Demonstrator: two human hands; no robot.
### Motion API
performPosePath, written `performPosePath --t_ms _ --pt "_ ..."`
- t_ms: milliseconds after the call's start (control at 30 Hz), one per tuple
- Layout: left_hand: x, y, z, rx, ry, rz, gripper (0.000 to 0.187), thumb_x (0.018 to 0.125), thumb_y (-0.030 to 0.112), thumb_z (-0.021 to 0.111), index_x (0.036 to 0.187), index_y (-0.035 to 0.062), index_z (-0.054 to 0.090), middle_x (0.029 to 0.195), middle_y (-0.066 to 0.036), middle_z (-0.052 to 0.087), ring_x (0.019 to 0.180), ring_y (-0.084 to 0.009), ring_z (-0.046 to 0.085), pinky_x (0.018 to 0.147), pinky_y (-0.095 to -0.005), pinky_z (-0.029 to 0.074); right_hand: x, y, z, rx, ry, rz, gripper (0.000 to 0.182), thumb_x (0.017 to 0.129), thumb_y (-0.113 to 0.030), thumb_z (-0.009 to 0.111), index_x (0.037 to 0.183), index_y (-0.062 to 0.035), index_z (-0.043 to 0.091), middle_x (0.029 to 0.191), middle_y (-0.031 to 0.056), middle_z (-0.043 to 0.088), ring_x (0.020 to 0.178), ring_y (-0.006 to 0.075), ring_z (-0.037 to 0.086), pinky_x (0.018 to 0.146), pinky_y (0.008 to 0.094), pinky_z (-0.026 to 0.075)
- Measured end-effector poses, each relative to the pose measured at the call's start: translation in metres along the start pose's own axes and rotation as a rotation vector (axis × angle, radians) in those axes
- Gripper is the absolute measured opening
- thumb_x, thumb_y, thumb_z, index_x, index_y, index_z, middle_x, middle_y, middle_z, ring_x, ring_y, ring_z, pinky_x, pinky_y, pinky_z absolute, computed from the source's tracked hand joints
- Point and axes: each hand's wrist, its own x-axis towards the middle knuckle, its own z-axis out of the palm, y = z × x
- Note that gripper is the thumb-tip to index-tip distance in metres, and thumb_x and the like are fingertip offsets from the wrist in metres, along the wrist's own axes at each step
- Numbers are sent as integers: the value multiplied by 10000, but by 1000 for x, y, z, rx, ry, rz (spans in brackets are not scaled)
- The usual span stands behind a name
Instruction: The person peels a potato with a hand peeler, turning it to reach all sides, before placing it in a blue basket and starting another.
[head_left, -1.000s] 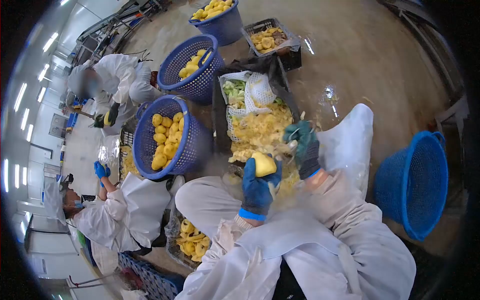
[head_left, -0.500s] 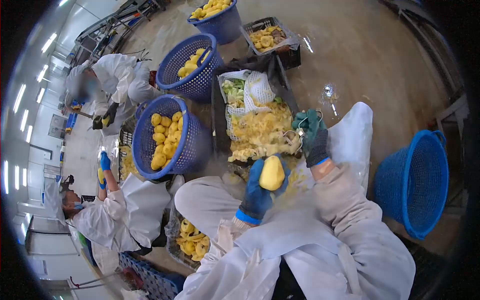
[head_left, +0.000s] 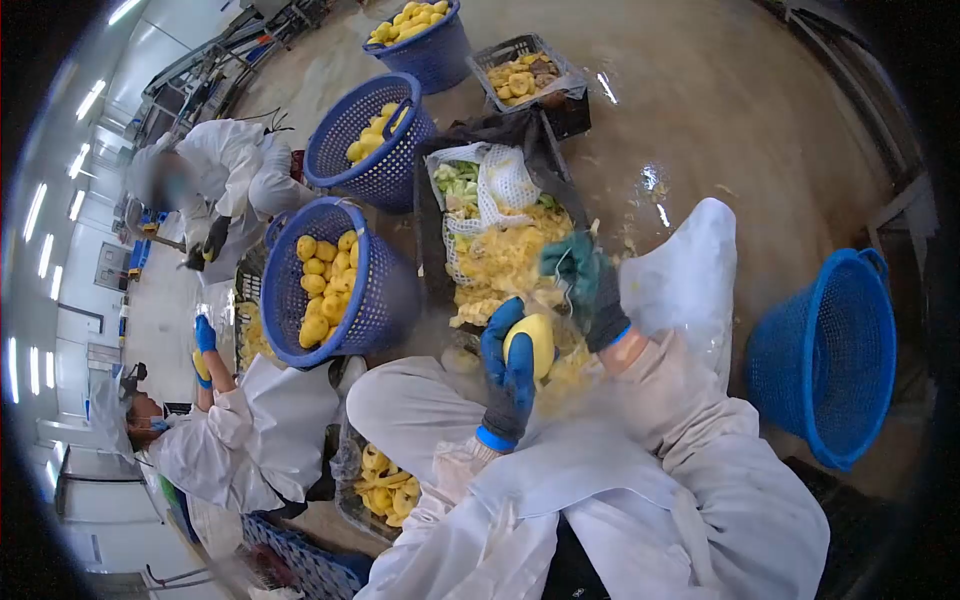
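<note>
My left hand (head_left: pixel 508 365), in a blue glove, is wrapped round a smooth yellow mango (head_left: pixel 531 343) and holds it low between my knees. Just to its right, my right hand (head_left: pixel 575 268), in a green glove, has its fingers closed on a metal peeler (head_left: pixel 570 296) with a thin wire handle. Motion blur hides most of the peeler. Beneath both hands lies a heap of yellow peelings (head_left: pixel 510 253) in a black crate (head_left: pixel 432 240), with white netting (head_left: pixel 507 180) and green scraps at its far end.
A blue basket (head_left: pixel 392 300) of yellow mangoes stands left of the crate, with more filled baskets (head_left: pixel 325 150) behind. Another blue basket (head_left: pixel 775 350) stands at my right. Two co-workers (head_left: pixel 215 435) (head_left: pixel 235 160) sit at left. A crate of peels (head_left: pixel 385 490) lies beside my left leg.
My right hand has moved left and down, close to the mango. My left hand has turned the mango and shifted slightly left. The view has shifted a little.
</note>
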Motion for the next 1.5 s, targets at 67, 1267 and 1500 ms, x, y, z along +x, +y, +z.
performPosePath --t_ms 67,1267,1500 --pt "3 5 -4 -182 19 -113 454 926 236 527 1301 11 404 1229 -145 496 1084 -237 514 904 -380 459 24 15 -37 24 19 100 279 941 -285 496 1063 -40 552 910 117 635 715 210 605 653 324 490" --pt "3 -11 7 -855 149 -577 400 847 177 635 1208 111 476 1133 -116 560 1058 -246 550 828 -359 503 -22 16 -4 -284 -232 -137 362 956 -376 476 900 -39 596 783 68 625 641 168 598 619 314 503" --pt "-1 -21 14 -982 288 -623 301 896 334 566 1089 102 566 1007 -60 613 986 -215 588 803 -314 511 -46 1 18 -129 -198 18 272 955 -274 489 903 -30 598 834 86 651 651 187 616 605 336 510"
